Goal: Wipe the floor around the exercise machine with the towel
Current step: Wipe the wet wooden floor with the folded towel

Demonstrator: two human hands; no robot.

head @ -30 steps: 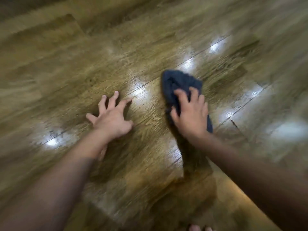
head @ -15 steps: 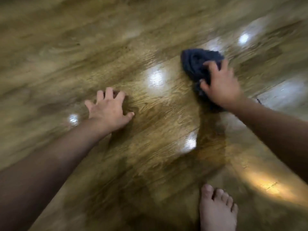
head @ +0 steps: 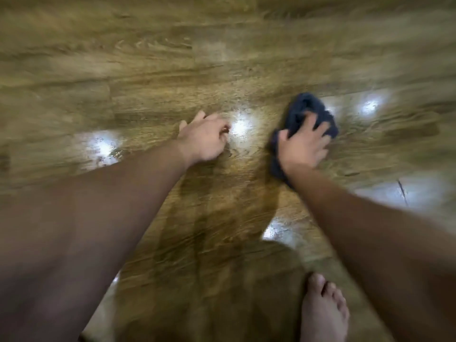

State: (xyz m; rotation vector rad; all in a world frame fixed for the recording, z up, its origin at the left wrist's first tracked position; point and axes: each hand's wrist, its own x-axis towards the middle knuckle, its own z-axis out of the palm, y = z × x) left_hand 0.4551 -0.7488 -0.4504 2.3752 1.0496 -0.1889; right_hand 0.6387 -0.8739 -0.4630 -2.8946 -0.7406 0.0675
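Likely a home: glossy wood-plank floor [head: 187,77], a bare foot [head: 323,314]

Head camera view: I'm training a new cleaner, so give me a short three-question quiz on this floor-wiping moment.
1. True or false: the right hand presses the dark towel on the floor.
2. The left hand is: A) gripping the towel B) down at the bare floor, no towel C) out of view.
3. Fill in: a bare ____ shows at the bottom right.

Key: 1 true; 2 B; 3 foot.
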